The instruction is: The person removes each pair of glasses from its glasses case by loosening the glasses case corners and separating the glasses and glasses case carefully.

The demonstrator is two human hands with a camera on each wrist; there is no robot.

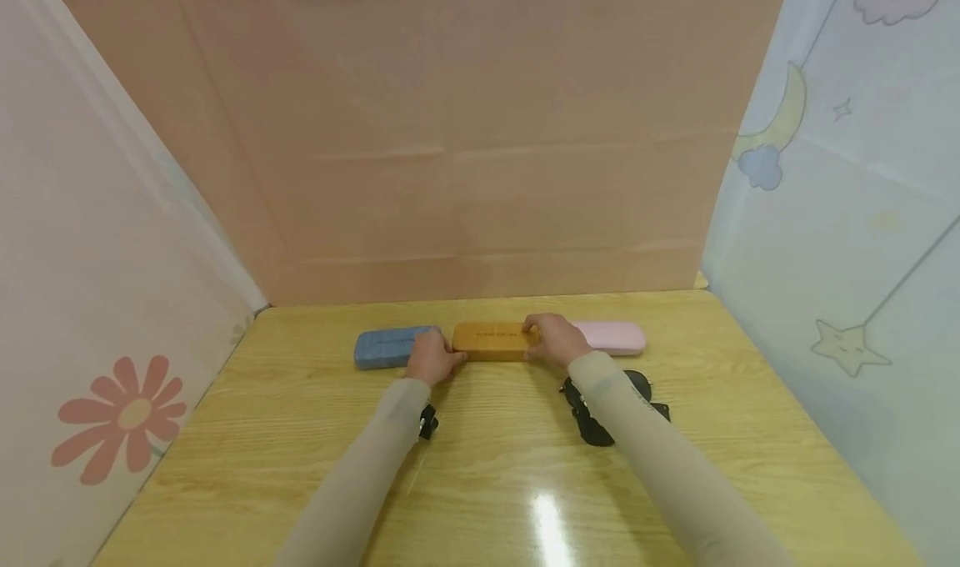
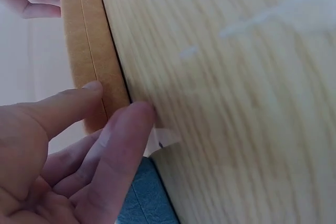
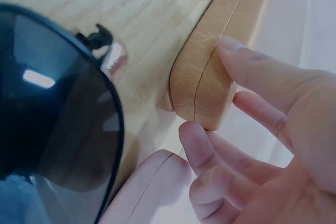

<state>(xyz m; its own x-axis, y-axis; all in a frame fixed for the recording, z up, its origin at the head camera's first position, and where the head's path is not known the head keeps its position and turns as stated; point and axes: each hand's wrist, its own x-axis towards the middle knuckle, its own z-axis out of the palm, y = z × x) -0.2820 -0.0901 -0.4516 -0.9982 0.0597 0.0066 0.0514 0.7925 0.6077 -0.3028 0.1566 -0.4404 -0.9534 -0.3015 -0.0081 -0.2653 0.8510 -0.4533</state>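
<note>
An orange glasses case (image 1: 491, 342) with dark lettering on its lid lies on the wooden table between both hands. My left hand (image 1: 432, 358) holds its left end; in the left wrist view the thumb (image 2: 79, 100) presses the front by the seam. At the opposite end, my right hand (image 1: 557, 340) grips the case, thumb (image 3: 252, 61) on the front and a fingertip at the rounded end. A blue glasses case (image 1: 382, 348) lies beside my left hand. Partly hidden behind my right hand is a pink glasses case (image 1: 615, 338).
Black sunglasses (image 1: 595, 427) lie on the table (image 1: 480, 467) under my right forearm, their dark lens (image 3: 58, 108) large in the right wrist view. A brown panel (image 1: 480, 175) stands at the back edge, with patterned sheets (image 1: 862, 242) along the sides.
</note>
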